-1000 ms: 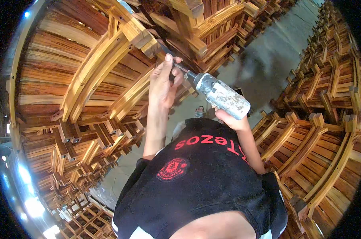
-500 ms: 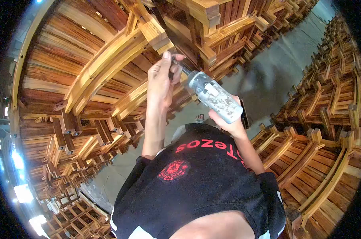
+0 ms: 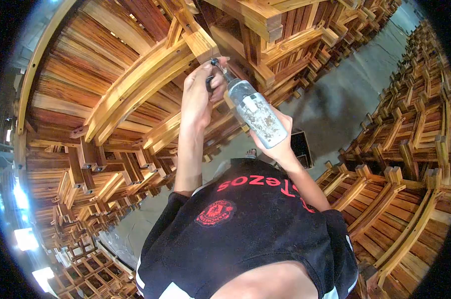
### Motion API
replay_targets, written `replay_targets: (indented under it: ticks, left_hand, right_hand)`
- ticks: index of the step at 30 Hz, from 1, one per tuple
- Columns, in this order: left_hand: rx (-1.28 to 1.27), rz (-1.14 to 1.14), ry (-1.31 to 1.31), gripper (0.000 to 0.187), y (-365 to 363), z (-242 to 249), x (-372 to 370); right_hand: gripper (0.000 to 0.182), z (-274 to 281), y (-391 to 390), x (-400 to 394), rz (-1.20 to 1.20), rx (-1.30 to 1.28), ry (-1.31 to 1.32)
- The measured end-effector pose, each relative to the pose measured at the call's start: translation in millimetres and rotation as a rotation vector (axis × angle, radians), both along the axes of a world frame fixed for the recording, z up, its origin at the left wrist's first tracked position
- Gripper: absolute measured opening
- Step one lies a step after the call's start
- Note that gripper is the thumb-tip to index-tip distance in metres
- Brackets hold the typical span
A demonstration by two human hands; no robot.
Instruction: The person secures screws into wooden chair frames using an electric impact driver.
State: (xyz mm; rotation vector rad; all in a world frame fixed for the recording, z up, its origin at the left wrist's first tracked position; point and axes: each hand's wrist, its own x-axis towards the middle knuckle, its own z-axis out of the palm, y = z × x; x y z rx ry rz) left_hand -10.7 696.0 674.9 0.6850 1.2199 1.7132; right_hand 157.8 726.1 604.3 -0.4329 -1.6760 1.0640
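My left hand [image 3: 199, 87] is closed near the squared end of a wooden beam [image 3: 201, 45], its fingers curled around a small dark part at the tool's thin front end. What exactly they grip is hard to make out. My right hand [image 3: 280, 144] wraps the lower body of a scuffed grey, bottle-shaped tool [image 3: 263, 119] from beneath and its right side. The tool tilts up and left, its narrow dark tip close to my left fingers and the beam end.
Slatted wooden furniture with curved rails [image 3: 131, 94] fills the left. More wooden frames [image 3: 295, 45] stand at the top and along the right side [image 3: 385, 199]. A dark open box [image 3: 301, 149] sits on the grey floor [image 3: 335, 94], right of my right hand.
The tool's rear end has swung left and slightly down with my right hand, so it stands steeper. More of the dark box shows. My left hand stays by the beam end.
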Motion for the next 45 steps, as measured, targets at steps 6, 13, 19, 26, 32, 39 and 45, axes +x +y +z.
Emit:
replay_targets:
  ticks: [6,13,19,26,32,39,45]
  left_hand:
    - [-0.069,0.034,0.155,0.029,-5.1,-3.9,-6.2]
    - [0.005,0.462,0.624,0.034,-10.6,15.5,-35.2]
    - [-0.070,0.419,0.708,0.051,33.5,17.7,-59.8]
    - [-0.135,0.413,0.882,0.039,39.6,21.0,-75.6]
    - [-0.289,0.417,0.969,0.038,44.6,24.3,-82.4]
    - [-0.261,0.359,0.770,0.038,40.9,31.9,-74.8]
    - [-0.189,0.373,0.791,0.039,42.8,22.7,-82.2]
  right_hand:
    - [0.041,-5.3,-0.7,6.1,0.043,-0.015,-0.124]
    - [0.042,-6.4,-5.0,3.5,0.038,0.002,-0.102]
    - [0.045,-2.6,-11.7,-0.4,0.031,-0.040,-0.105]
    - [0.045,-7.2,-14.1,-0.1,0.020,-0.035,-0.134]
    - [0.044,-8.6,-15.1,-1.5,0.039,-0.085,-0.105]
    - [0.041,-0.7,-14.2,-9.1,-0.001,-0.074,-0.073]
    - [0.038,-1.7,-14.0,-9.6,0.004,-0.048,-0.072]
